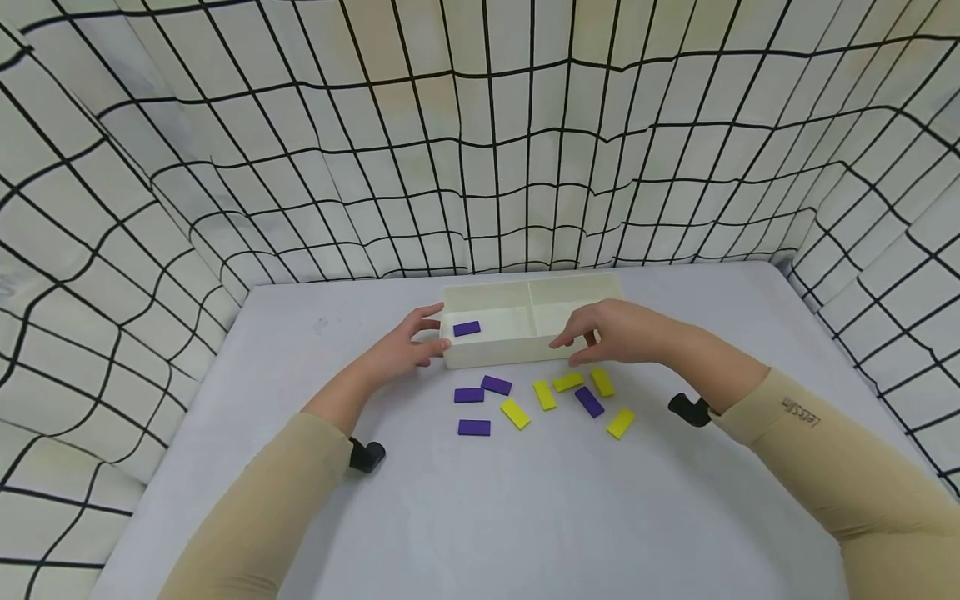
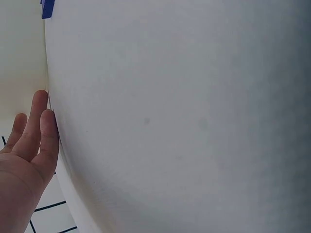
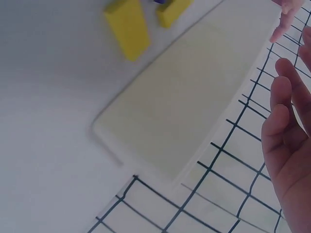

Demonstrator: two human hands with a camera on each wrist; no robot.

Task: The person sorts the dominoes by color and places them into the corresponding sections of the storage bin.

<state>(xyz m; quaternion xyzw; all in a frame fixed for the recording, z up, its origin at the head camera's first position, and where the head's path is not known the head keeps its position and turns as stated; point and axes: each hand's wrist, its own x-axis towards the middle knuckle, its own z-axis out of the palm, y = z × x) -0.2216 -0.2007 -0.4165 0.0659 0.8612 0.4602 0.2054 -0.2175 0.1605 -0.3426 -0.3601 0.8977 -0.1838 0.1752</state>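
A white two-compartment box [image 1: 495,357] stands towards the back of the table, with one purple block [image 1: 467,328] lying in its left compartment. My left hand [image 1: 397,348] is at the box's left end, its fairly straight fingers and thumb right against the wall. Over the front wall of the right compartment hovers my right hand [image 1: 615,331], fingers loosely bent and nothing visible between them. Several yellow blocks [image 1: 544,395] lie in front of the box, nearest to the right hand. Among them is a purple block [image 1: 589,402]; more purple blocks [image 1: 474,427] lie further left.
Black-lined netting [image 1: 495,167] over pale sheeting rises behind the white table [image 1: 562,517] and along both sides. A black wrist camera [image 1: 367,456] sits under the left wrist, another black camera [image 1: 688,410] under the right.
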